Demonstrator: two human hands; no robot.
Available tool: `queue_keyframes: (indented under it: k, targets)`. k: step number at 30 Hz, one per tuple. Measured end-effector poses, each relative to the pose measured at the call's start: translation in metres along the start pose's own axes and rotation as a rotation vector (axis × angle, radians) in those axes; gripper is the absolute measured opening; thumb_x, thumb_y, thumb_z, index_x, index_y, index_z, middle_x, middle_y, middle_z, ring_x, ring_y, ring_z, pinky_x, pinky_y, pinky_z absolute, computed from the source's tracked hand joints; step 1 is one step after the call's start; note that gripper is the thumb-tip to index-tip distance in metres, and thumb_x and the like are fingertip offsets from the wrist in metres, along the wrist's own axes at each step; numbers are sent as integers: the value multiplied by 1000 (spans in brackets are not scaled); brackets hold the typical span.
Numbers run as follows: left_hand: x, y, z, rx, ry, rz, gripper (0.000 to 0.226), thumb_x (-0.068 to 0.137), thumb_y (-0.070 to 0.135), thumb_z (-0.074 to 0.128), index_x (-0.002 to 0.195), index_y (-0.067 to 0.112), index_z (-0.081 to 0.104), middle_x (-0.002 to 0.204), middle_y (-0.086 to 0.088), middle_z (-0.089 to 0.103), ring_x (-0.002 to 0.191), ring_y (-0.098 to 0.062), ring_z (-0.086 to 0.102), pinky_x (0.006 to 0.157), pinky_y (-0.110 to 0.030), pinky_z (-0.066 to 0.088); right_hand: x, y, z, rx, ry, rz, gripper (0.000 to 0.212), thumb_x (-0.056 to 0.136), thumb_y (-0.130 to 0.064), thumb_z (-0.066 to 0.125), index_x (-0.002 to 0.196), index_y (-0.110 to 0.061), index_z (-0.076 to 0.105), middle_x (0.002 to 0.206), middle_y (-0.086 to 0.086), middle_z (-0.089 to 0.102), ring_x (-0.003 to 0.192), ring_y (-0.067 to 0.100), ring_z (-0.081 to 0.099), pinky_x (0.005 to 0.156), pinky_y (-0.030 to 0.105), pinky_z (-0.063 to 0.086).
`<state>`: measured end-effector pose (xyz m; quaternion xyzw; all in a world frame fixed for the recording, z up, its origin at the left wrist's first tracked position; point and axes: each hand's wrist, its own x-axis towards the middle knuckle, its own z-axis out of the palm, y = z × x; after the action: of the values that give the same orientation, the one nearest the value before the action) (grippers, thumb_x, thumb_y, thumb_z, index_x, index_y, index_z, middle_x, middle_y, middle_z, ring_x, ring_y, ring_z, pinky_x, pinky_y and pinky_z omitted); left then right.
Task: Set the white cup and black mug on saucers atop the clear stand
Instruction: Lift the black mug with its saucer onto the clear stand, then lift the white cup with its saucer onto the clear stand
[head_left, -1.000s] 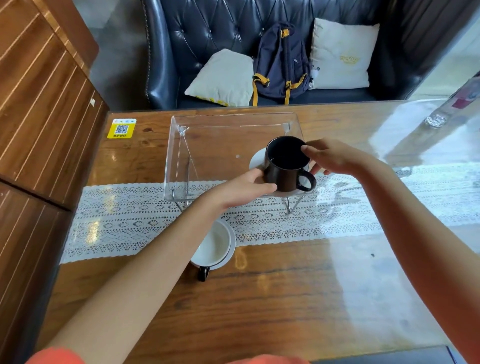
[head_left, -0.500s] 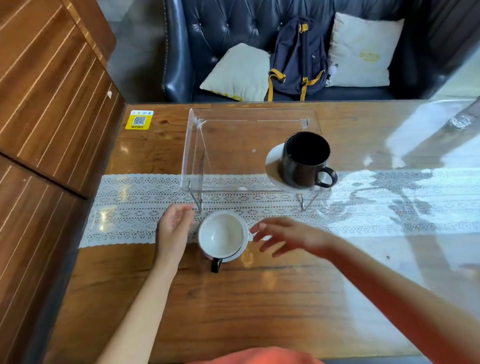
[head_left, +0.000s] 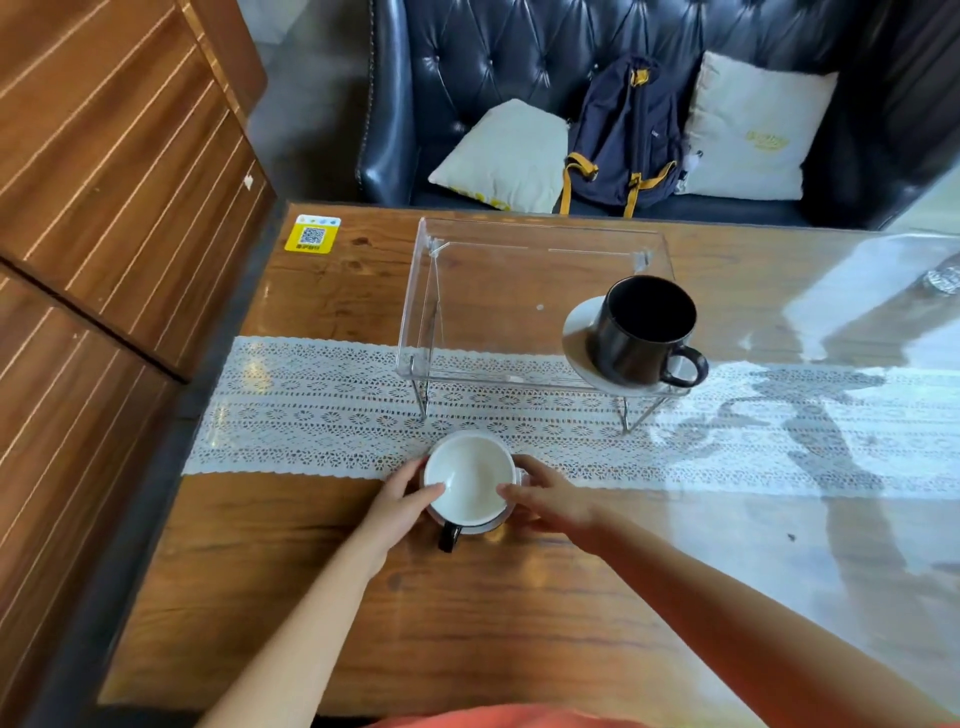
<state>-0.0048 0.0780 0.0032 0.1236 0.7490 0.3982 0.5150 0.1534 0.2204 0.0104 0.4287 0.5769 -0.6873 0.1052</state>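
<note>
head view: single camera, looking down over the table (head_left: 519, 623).
black mug: black mug (head_left: 641, 332) sits on a white saucer (head_left: 576, 327) at the right front corner of the clear stand (head_left: 493, 291); handle points right and toward the person. This half looks done.
white cup: white cup (head_left: 469, 480) stands upright on its own saucer (head_left: 488, 526), on the table just in front of the stand, at the near edge of the lace runner (head_left: 322, 410). Dark handle points toward the person.
left hand: left hand (head_left: 402, 506) on the cup's left side, thumb tip on the rim; fingers wrapped round the far side, mostly hidden.
right hand: right hand (head_left: 545, 496) on the cup's right side, fingertip at the rim, other fingers low near the saucer edge.
grip: both hands closed in around the cup and saucer set from opposite sides; contact visible at the rim; cannot tell whether the lower fingers are under the saucer.
key relation: cup lies between the two hands, equally near both; free spot on the stand top is up, away from the person and slightly left, left of the mug.
next move (judgement): lift the set level, clear the stand's front edge, set down well apart from the mug.
risk: cup sliding on the saucer if tilted.
</note>
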Motion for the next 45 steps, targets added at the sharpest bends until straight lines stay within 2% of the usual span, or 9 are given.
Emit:
queue_keyframes:
  k: [5,12,17,21,24,29,33,41,45]
  targets:
    - [-23,-1,-9,211,-82,59,54,83,28,64,133,34,46,144,7,42,132,-17,38,106,-39,37,-34,14,0,29,-156,25,58,84,-29,67,134,-43,41,101,1,58,89,21,58,86,38,48]
    - [-79,69,-34,236,-98,312,26,83,41,62,107,51,60,106,25,68,96,0,63,81,-23,50,-85,-36,-7,107,-109,-112,80,64,-55,71,137,-42,42,122,0,61,102,11,67,68,22,54]
    - [-79,145,-50,245,-28,466,22,88,38,55,108,43,63,102,19,69,95,-1,61,76,-24,49,-94,-101,-27,65,-62,-360,48,76,-58,60,124,-53,51,117,-9,67,96,8,67,67,25,55]
    - [-47,187,-47,335,2,479,23,93,32,49,112,32,62,98,11,65,85,-2,57,61,-16,43,-72,-129,-39,75,-22,-397,29,82,-52,59,110,-59,55,109,-19,66,81,4,68,69,26,57]
    - [-24,197,-42,412,9,438,27,95,28,46,117,22,60,97,4,64,79,-10,59,62,-22,44,-52,-134,-44,75,24,-359,30,91,-46,50,121,-47,51,118,-10,61,84,13,65,69,26,58]
    - [-3,195,-37,533,-33,329,32,94,32,46,121,17,52,110,-8,63,96,-26,65,72,-35,52,-32,-133,-46,-71,145,-354,47,95,-45,41,138,-26,34,119,2,59,87,16,67,72,30,57]
    - [3,192,-37,547,-34,286,40,92,44,44,122,17,48,110,-8,62,94,-26,65,78,-41,54,-23,-136,-45,-144,162,-331,48,96,-45,39,137,-23,31,117,4,56,86,17,66,67,28,57]
    - [6,194,-36,565,-18,263,65,90,59,33,142,22,29,146,-5,40,126,-26,44,103,-46,39,-4,-145,-47,-164,184,-268,49,95,-48,37,135,-20,33,116,10,59,84,19,64,61,26,55]
    - [3,186,-40,436,-45,244,64,90,59,34,143,23,27,150,-3,35,132,-23,39,109,-48,35,3,-151,-46,-221,218,-281,54,97,-45,35,138,-10,32,122,17,57,90,24,64,59,28,54]
